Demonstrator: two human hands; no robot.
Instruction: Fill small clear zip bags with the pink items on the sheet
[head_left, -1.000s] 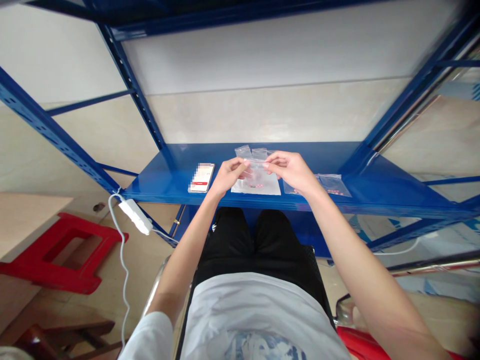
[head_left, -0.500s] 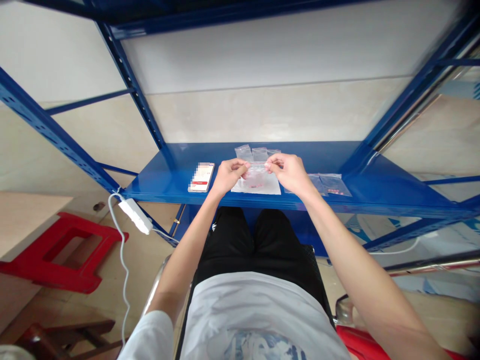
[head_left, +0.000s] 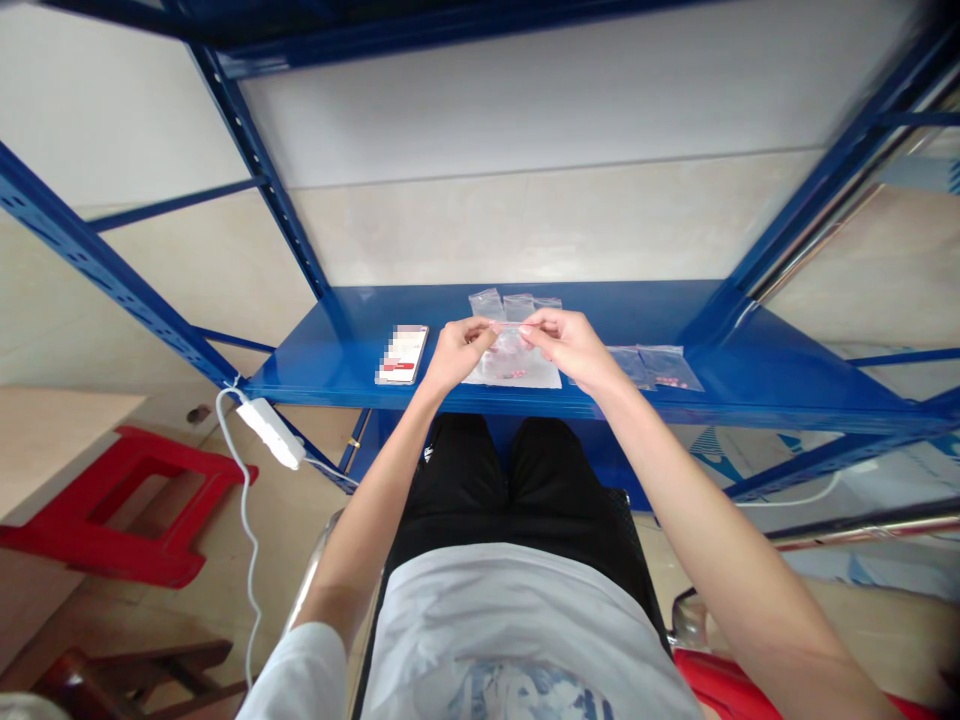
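A storeroom, going by blue steel shelving [head_left: 337,352].

The one camera sat on the person's head and faced forward and down, looking along the body. The white T-shirt [head_left: 517,640] filled the bottom center of the frame, with the black trousers [head_left: 472,470] just above it. The blue steel shelf [head_left: 637,372] crossed the middle of the frame, close to the camera and within arm's reach. The left hand [head_left: 457,355] and right hand [head_left: 566,345] were at its center, and a shelf upright [head_left: 255,165] rose toward the upper left.
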